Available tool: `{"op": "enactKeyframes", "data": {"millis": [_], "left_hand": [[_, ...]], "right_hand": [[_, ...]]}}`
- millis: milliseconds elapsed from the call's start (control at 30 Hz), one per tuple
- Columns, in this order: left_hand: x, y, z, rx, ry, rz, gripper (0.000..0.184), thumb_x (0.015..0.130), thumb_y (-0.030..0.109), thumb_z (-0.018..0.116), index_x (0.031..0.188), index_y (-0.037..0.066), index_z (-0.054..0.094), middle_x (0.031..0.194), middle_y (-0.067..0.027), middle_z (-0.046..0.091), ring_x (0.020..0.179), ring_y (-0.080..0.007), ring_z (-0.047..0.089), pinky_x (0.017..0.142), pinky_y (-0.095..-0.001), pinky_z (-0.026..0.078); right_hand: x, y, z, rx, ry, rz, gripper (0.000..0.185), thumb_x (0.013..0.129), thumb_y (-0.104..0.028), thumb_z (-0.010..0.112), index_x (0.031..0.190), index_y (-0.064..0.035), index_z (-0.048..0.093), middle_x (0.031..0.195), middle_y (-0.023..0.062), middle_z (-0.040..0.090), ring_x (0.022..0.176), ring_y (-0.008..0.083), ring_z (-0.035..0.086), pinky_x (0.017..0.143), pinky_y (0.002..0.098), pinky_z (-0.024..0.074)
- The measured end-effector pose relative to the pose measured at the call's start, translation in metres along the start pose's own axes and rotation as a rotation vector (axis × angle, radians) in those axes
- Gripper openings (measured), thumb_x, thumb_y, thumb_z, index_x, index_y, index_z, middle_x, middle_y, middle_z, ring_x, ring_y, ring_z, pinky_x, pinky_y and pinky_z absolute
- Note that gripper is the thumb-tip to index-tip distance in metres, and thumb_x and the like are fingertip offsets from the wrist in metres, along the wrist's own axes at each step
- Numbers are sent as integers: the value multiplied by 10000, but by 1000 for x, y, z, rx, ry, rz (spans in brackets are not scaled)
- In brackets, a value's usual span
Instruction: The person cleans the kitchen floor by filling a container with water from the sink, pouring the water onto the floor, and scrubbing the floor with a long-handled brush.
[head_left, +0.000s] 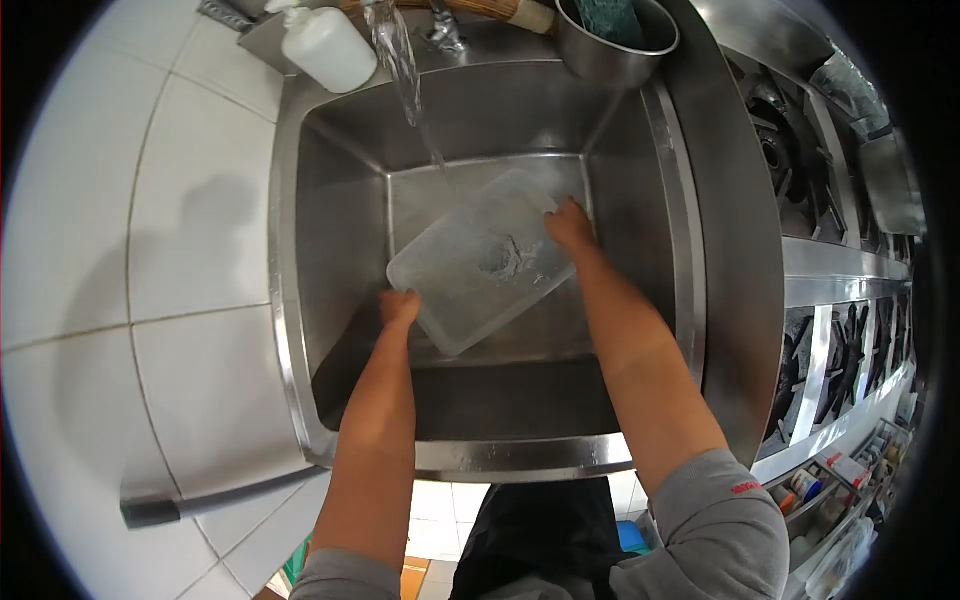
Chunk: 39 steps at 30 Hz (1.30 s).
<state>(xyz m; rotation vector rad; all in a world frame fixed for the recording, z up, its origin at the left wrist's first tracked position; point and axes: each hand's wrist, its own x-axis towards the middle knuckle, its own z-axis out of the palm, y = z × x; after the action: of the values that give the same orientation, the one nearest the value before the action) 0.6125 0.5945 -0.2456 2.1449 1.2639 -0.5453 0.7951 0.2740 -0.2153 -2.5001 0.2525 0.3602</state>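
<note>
A translucent plastic container (470, 260), rectangular with rounded corners, is held at a slant inside the steel sink (340, 230). My left hand (401, 308) grips its edge at the lower left. On the opposite side, my right hand (570, 226) is closed on the right edge. Water (400, 75) pours from above the sink's back rim and falls close to the container's far side. A patch of moving water or the drain shows at the container's middle; I cannot tell which.
At the back left stands a white pump bottle (328, 48). A metal pot (617, 45) with a green scouring pad (608, 20) sits at the back right, beside a wooden-looking handle or broom (480, 8). Stove burners (790, 150) lie to the right, and a tiled wall (200, 240) borders the left.
</note>
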Motion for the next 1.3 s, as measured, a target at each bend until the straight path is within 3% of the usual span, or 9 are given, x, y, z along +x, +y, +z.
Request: {"op": "enactKeyframes", "data": {"millis": [100, 200, 267, 367, 433, 567, 733, 1067, 1300], "left_hand": [[4, -9, 15, 132, -166, 35, 522, 918, 353, 586, 1187, -95, 586, 1177, -275, 626, 1056, -452, 628, 928, -473, 493], [10, -15, 40, -385, -77, -270, 522, 961, 407, 523, 1092, -83, 646, 1119, -248, 659, 1050, -431, 636, 914, -482, 496], [8, -15, 39, -7, 159, -108, 551, 985, 455, 474, 1037, -54, 679, 1076, -249, 670, 1050, -426, 634, 902, -491, 498], [-28, 11, 16, -32, 217, -91, 526, 981, 478, 480, 1059, 1, 687, 1084, -241, 670, 1045, -430, 630, 894, -499, 496], [-32, 11, 5, -35, 255, -51, 506, 976, 477, 491, 1053, 18, 691, 1085, -236, 671, 1042, -433, 630, 893, -500, 495], [-51, 19, -31, 36, 355, 48, 463, 964, 452, 522, 985, 23, 694, 1045, -234, 680, 1001, -449, 634, 862, -511, 498], [-84, 12, -68, 5, 383, 254, 434, 956, 415, 546, 878, 6, 670, 916, -242, 680, 909, -467, 640, 789, -529, 501], [-169, 16, -177, -122, 474, 676, 421, 906, 318, 640, 664, -15, 551, 697, -254, 588, 674, -461, 581, 621, -524, 429], [-260, 8, -257, -169, 465, 786, 409, 899, 303, 637, 659, -18, 557, 673, -238, 595, 675, -442, 589, 628, -501, 440]], "right_hand": [[16, 10, 19, -132, -163, -36, 347, 886, -223, 561, 1164, -19, 598, 1199, 239, 599, 1117, 402, 585, 951, 487, 484], [14, 18, 18, -264, -129, -102, 302, 936, -270, 527, 1150, -71, 604, 1171, 226, 620, 1050, 410, 616, 905, 481, 509], [12, 40, 28, -158, -50, -195, 291, 946, -273, 537, 1083, -33, 626, 953, 230, 671, 923, 402, 656, 812, 482, 518], [4, 76, 47, -80, -24, -226, 309, 945, -290, 551, 952, 5, 644, 877, 229, 667, 874, 391, 662, 776, 470, 511], [-18, 74, 40, 21, -37, -168, 367, 959, -348, 522, 854, -17, 643, 861, 258, 654, 856, 442, 636, 752, 510, 498], [-62, 77, 29, 33, -7, -124, 350, 935, -307, 574, 867, 30, 637, 853, 222, 667, 798, 394, 649, 738, 467, 497], [-115, 43, -34, 165, -37, 14, 337, 918, -282, 568, 840, 40, 633, 844, 232, 655, 782, 392, 643, 725, 452, 493], [-207, -20, -172, 179, 133, -136, 278, 880, -246, 599, 839, 20, 671, 847, 276, 659, 882, 450, 645, 781, 485, 512], [-315, -42, -255, 191, 204, -189, 312, 869, -246, 616, 767, 47, 643, 793, 280, 648, 842, 455, 645, 757, 475, 505]]}}
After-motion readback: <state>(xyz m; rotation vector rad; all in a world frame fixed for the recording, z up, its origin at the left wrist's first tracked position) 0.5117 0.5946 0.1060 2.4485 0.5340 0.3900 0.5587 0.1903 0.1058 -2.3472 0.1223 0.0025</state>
